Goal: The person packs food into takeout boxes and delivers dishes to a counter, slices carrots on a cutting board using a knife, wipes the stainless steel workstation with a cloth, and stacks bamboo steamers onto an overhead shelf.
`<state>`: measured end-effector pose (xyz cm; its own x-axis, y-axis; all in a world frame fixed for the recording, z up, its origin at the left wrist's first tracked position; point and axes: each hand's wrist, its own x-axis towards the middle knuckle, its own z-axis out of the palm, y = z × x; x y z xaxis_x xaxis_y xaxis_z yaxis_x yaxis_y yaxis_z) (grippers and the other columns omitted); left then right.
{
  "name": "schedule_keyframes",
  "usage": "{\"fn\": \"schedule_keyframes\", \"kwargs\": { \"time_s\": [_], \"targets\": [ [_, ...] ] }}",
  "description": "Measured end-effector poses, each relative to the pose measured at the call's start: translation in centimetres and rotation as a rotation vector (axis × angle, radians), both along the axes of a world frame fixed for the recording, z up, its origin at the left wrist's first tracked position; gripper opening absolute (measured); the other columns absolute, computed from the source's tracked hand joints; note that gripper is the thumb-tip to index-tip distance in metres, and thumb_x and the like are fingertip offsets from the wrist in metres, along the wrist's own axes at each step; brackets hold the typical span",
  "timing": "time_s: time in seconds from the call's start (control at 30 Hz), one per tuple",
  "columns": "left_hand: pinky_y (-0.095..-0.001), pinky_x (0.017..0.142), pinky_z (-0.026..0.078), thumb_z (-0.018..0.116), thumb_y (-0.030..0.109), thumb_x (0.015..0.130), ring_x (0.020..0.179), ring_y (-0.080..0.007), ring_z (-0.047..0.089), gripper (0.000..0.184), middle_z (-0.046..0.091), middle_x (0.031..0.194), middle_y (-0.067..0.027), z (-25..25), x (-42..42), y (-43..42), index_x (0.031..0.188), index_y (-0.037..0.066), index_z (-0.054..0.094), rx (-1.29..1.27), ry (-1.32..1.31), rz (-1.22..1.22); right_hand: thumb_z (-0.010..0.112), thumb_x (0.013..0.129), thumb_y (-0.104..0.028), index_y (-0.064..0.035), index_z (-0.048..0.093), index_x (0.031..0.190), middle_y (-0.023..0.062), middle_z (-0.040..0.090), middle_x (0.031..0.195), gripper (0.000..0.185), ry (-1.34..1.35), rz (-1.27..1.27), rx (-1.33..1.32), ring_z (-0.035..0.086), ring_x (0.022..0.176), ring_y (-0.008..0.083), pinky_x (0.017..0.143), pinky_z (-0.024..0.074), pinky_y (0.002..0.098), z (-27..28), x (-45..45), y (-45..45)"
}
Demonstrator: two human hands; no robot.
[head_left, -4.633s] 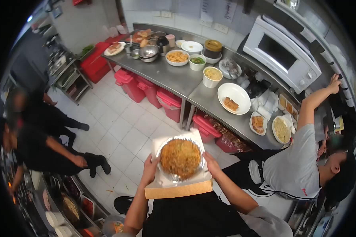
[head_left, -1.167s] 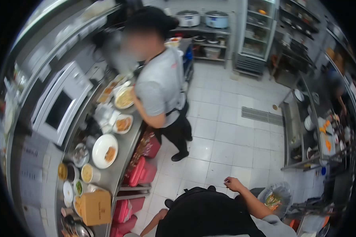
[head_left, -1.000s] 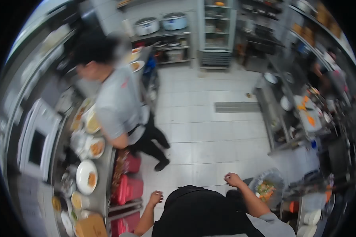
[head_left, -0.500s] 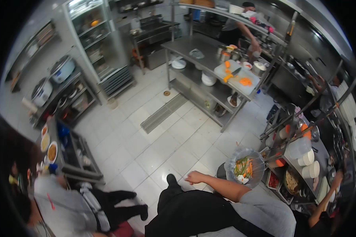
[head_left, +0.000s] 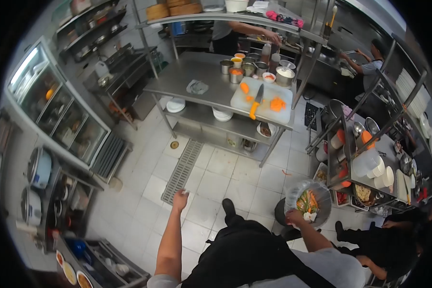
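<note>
My left hand (head_left: 180,199) hangs in front of me above the tiled floor, its fingers bent and too small to read clearly. My right hand (head_left: 295,217) hangs low at the near left rim of a lined bin (head_left: 327,201) with vegetable scraps; its fingers point down and are partly hidden, and whether they touch the rim cannot be made out. Ahead stands a steel table (head_left: 177,77) with a white cutting board (head_left: 279,114). On the board lie an orange-handled knife (head_left: 256,106) and orange vegetable pieces (head_left: 277,103). Metal pots (head_left: 236,76) stand behind the board.
A glass-door fridge (head_left: 57,105) and rice cookers (head_left: 40,168) are at the left. A floor drain (head_left: 183,168) runs before the table. Shelving with cups (head_left: 383,178) stands at right. Other people work behind the table and at far right; a person's dark-clothed legs (head_left: 365,240) are at lower right.
The boxed dish left my hands earlier; a closed box then stood on the counter. My view has swung right towards the steel table. My left hand has come into view, and my right hand is beside the bin.
</note>
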<state>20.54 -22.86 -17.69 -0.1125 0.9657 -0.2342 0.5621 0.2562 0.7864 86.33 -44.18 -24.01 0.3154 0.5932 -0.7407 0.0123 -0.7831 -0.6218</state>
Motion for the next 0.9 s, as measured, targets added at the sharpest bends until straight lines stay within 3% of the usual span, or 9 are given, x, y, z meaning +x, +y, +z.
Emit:
{"fn": "schedule_keyframes", "kwargs": {
  "time_s": [0.03, 0.13, 0.37, 0.5, 0.6, 0.7, 0.77, 0.83, 0.9],
  "targets": [
    [-0.0425, 0.099, 0.053, 0.074, 0.03, 0.092, 0.115, -0.0409, 0.068, 0.049, 0.072, 0.117, -0.0299, 0.6, 1.9, 5.2, 0.126, -0.006, 0.068, 0.099, -0.053, -0.035, 0.069, 0.093, -0.016, -0.001, 0.061, 0.124, 0.0127, 0.069, 0.093, 0.035, 0.006, -0.017, 0.037, 0.072, 0.074, 0.0248, 0.055, 0.0568, 0.0366, 5.6, -4.4, 2.6],
    [-0.045, 0.11, 0.046, 0.074, 0.037, 0.093, 0.128, -0.0424, 0.061, 0.06, 0.065, 0.132, -0.0313, 4.9, 8.4, 16.5, 0.134, -0.005, 0.064, 0.315, -0.021, -0.151, 0.066, 0.095, -0.012, -0.0002, 0.061, 0.125, 0.0135, 0.07, 0.102, 0.032, -0.071, 0.065, 0.284, 0.073, 0.077, 0.0227, 0.058, 0.0577, 0.0357, 6.3, -8.7, 11.2],
    [-0.0431, 0.121, 0.035, 0.069, 0.056, 0.096, 0.148, -0.0409, 0.043, 0.093, 0.047, 0.153, -0.0364, 19.0, 13.5, 35.4, 0.154, -0.011, 0.039, 0.139, -0.334, -0.172, 0.059, 0.103, -0.01, -0.0031, 0.06, 0.127, 0.0085, 0.071, 0.106, 0.025, 0.149, 0.18, 0.527, 0.071, 0.089, 0.0183, 0.075, 0.0596, 0.0333, 16.9, -17.3, 34.4],
    [-0.0403, 0.113, 0.044, 0.067, 0.061, 0.096, 0.135, -0.0362, 0.057, 0.102, 0.056, 0.146, -0.0323, 16.9, 12.4, 51.5, 0.156, -0.013, 0.033, 0.272, -0.167, -0.102, 0.062, 0.104, -0.016, -0.0042, 0.062, 0.126, 0.0085, 0.073, 0.109, 0.025, 0.312, 0.249, 0.535, 0.073, 0.091, 0.0182, 0.073, 0.0593, 0.0327, 16.4, -23.1, 38.7],
    [-0.045, 0.121, 0.034, 0.068, 0.064, 0.091, 0.149, -0.0406, 0.042, 0.106, 0.042, 0.155, -0.0375, 16.7, 13.4, 61.9, 0.157, -0.011, 0.033, 0.231, -0.013, -0.108, 0.061, 0.106, -0.019, 0.0004, 0.06, 0.13, 0.0138, 0.071, 0.116, 0.03, 0.374, 0.224, 0.393, 0.073, 0.099, 0.0221, 0.082, 0.0608, 0.0358, 16.3, -26.7, 39.3],
    [-0.0513, 0.121, 0.032, 0.065, 0.058, 0.095, 0.148, -0.0406, 0.041, 0.09, 0.045, 0.155, -0.031, 16.4, 16.6, 68.6, 0.153, -0.007, 0.042, 0.091, 0.361, -0.078, 0.061, 0.106, -0.019, 0.0018, 0.06, 0.13, 0.0155, 0.071, 0.114, 0.032, 0.298, -0.023, 0.33, 0.073, 0.098, 0.0239, 0.082, 0.0615, 0.0373, 12.9, -29.2, 38.4],
    [-0.0536, 0.118, 0.033, 0.063, 0.038, 0.094, 0.142, -0.0416, 0.044, 0.063, 0.05, 0.147, -0.0264, 8.6, 18.4, 70.6, 0.141, -0.003, 0.05, 0.466, 0.53, -0.255, 0.062, 0.105, -0.018, 0.002, 0.06, 0.13, 0.0161, 0.072, 0.112, 0.032, 0.192, -0.231, 0.258, 0.074, 0.096, 0.0254, 0.079, 0.0624, 0.0378, 10.8, -30.8, 37.0],
    [-0.056, 0.116, 0.035, 0.061, 0.018, 0.093, 0.136, -0.0427, 0.047, 0.039, 0.056, 0.139, -0.0219, 2.3, 21.0, 66.6, 0.128, 0.0, 0.059, 0.851, 0.331, -0.622, 0.061, 0.105, -0.018, 0.0032, 0.059, 0.13, 0.0164, 0.073, 0.112, 0.033, 0.223, -0.482, 0.223, 0.074, 0.095, 0.0252, 0.078, 0.0625, 0.0372, 13.7, -33.6, 36.9],
    [-0.0526, 0.114, 0.038, 0.06, 0.0, 0.081, 0.128, -0.042, 0.052, 0.038, 0.059, 0.129, -0.0236, 4.0, 22.8, 58.4, 0.119, -0.001, 0.066, 0.777, -0.13, -1.037, 0.061, 0.105, -0.018, 0.0033, 0.059, 0.13, 0.0165, 0.073, 0.112, 0.033, 0.201, -0.613, 0.211, 0.074, 0.095, 0.0248, 0.078, 0.0625, 0.0367, 15.9, -36.8, 38.4]
  ]
}}
